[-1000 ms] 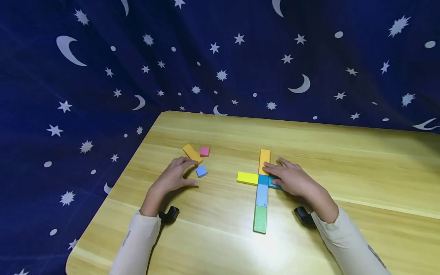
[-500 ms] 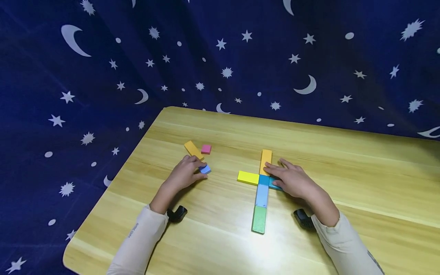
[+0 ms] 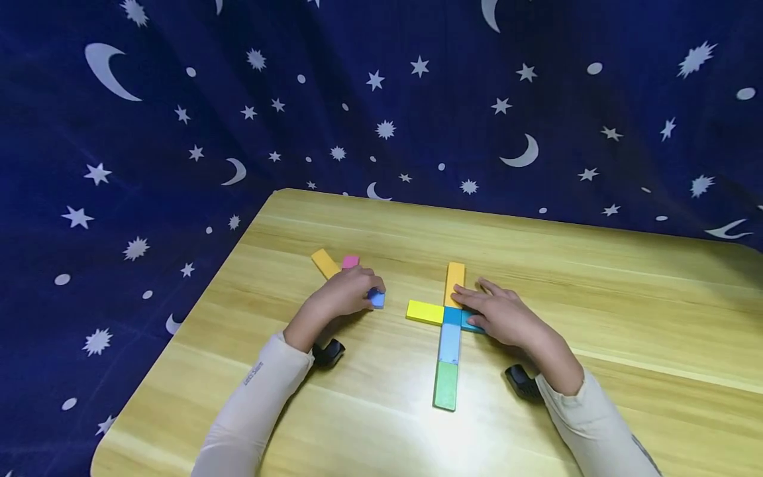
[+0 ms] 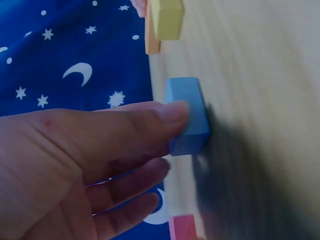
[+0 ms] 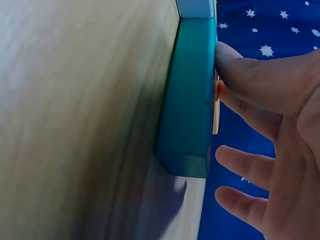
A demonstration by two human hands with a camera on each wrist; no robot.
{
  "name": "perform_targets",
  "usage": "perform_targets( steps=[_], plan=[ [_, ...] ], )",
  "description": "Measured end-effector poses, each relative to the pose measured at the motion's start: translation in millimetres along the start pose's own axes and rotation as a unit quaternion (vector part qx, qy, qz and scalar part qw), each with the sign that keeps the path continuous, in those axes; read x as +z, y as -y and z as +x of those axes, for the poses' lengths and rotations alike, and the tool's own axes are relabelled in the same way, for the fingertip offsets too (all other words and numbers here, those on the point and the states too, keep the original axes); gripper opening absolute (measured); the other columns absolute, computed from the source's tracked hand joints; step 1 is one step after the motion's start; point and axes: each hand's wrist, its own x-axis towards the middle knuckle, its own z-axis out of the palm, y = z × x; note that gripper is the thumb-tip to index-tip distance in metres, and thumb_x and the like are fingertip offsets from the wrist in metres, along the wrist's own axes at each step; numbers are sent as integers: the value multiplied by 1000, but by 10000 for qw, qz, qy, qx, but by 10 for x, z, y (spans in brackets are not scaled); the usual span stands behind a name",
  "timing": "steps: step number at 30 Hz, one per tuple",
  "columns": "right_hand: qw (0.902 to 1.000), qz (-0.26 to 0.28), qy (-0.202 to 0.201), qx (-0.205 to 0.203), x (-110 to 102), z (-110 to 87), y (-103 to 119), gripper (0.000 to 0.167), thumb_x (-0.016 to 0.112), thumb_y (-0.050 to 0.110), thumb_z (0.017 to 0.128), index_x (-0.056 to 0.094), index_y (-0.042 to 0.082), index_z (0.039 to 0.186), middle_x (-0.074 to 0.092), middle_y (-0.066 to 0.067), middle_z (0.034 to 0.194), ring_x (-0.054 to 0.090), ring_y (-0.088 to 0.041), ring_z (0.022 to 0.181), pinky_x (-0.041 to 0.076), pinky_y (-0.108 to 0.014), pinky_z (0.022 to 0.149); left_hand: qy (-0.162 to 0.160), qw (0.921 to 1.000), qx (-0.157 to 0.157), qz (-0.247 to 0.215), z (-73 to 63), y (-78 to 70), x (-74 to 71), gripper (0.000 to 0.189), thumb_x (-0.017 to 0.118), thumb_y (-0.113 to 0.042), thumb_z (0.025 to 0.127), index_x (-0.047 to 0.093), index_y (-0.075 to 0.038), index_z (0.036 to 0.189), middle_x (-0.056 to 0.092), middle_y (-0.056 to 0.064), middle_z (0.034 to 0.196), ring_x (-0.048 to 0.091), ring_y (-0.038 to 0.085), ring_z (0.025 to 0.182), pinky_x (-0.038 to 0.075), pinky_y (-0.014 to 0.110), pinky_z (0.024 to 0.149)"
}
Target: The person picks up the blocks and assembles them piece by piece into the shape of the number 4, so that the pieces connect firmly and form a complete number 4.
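Observation:
My left hand [image 3: 346, 291] pinches a small blue block [image 4: 192, 112] between thumb and fingers, left of a cross of flat blocks. In the left wrist view the thumb lies on the block's face and the lower fingers are free. My right hand [image 3: 507, 315] rests over the cross with spread fingers, the thumb at the teal block [image 5: 187, 100] and fingertips on the upright orange block [image 3: 456, 278]. To the left of the crossing lies a yellow block [image 3: 425, 312]. Below it run a light blue block [image 3: 450, 342] and a green block [image 3: 446, 385].
Behind the left hand lie a slanted loose orange block [image 3: 324, 263] and a pink block [image 3: 350, 262], both partly covered by the hand. The wooden table [image 3: 357, 411] backs onto a dark blue curtain [image 3: 334, 59] with moons and stars.
My left hand has closed finger and thumb on the blue block and carried it right, closer to the cross. The right hand has stayed at the cross.

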Motion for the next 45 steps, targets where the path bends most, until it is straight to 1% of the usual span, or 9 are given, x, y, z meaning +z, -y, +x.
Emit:
perform_targets(
  steps=[7, 12, 15, 18, 21, 25, 35, 39, 45],
  plan=[
    [10000, 32, 48, 44, -7, 12, 14, 46, 58, 13, 88, 49, 14, 133, 42, -5, 141, 26, -44, 131, 23, -67, 96, 437, 9990, 42, -93, 42, -139, -51, 27, 73, -12, 76, 66, -12, 102, 62, 2, 97, 54, 14, 86, 47, 27, 79],
    [9999, -37, -96, 28, 12, 16, 3, 46, 60, 13, 87, 50, 13, 131, 44, -6, 140, 29, -43, 130, 25, -66, 95, 508, 9986, 124, -36, 90, -218, -125, 24, 72, -10, 77, 66, -12, 101, 61, 3, 97, 53, 14, 85, 46, 27, 77],
    [9999, -41, -107, 12, 23, 22, 4, 46, 60, 13, 86, 51, 13, 131, 44, -6, 140, 29, -44, 130, 26, -67, 94, 632, 9977, 188, -124, 92, -232, -108, 24, 70, -11, 78, 65, -12, 102, 60, 2, 97, 52, 14, 84, 46, 25, 76],
    [10000, -21, -56, 56, 32, 25, 0, 46, 59, 13, 87, 50, 13, 132, 43, -5, 141, 28, -44, 131, 25, -67, 95, 708, 9973, 126, -145, 82, -223, -60, 24, 70, -13, 79, 65, -13, 103, 59, 1, 97, 51, 13, 85, 45, 25, 76],
    [9999, -19, -10, 124, 35, 32, 1, 46, 58, 14, 88, 49, 13, 133, 42, -5, 141, 27, -42, 132, 24, -67, 96, 620, 9979, 17, -201, 61, -188, -20, 26, 70, -15, 79, 65, -14, 104, 59, 1, 97, 51, 13, 86, 45, 25, 76],
    [9999, -16, 39, 165, 33, 36, 1, 46, 58, 14, 88, 49, 13, 133, 41, -5, 142, 26, -42, 132, 23, -67, 96, 536, 9983, 33, -218, 41, -139, 16, 28, 70, -16, 80, 64, -14, 107, 59, 2, 101, 53, 15, 90, 47, 27, 79],
    [9999, 56, -11, 126, 44, 26, 7, 46, 58, 13, 88, 49, 13, 133, 42, -6, 141, 27, -44, 131, 23, -68, 95, 176, 9986, 434, -255, 68, -131, 45, 25, 67, -9, 82, 66, -13, 106, 62, 2, 104, 55, 16, 98, 46, 28, 89],
    [9999, 51, -4, 137, 43, 28, 4, 46, 58, 14, 88, 48, 14, 133, 42, -6, 141, 26, -43, 131, 23, -68, 96, -7, 9978, 595, -283, 75, -131, 61, 23, 64, -5, 83, 69, -13, 104, 63, 1, 102, 56, 16, 97, 46, 27, 89],
    [9999, 36, -32, 96, 24, 20, 2, 45, 58, 14, 88, 49, 14, 132, 42, -5, 141, 28, -43, 131, 24, -67, 96, -105, 9972, 706, -238, 98, -135, 82, 19, 65, -8, 83, 69, -12, 102, 63, 1, 99, 57, 14, 95, 47, 26, 86]
  ],
)
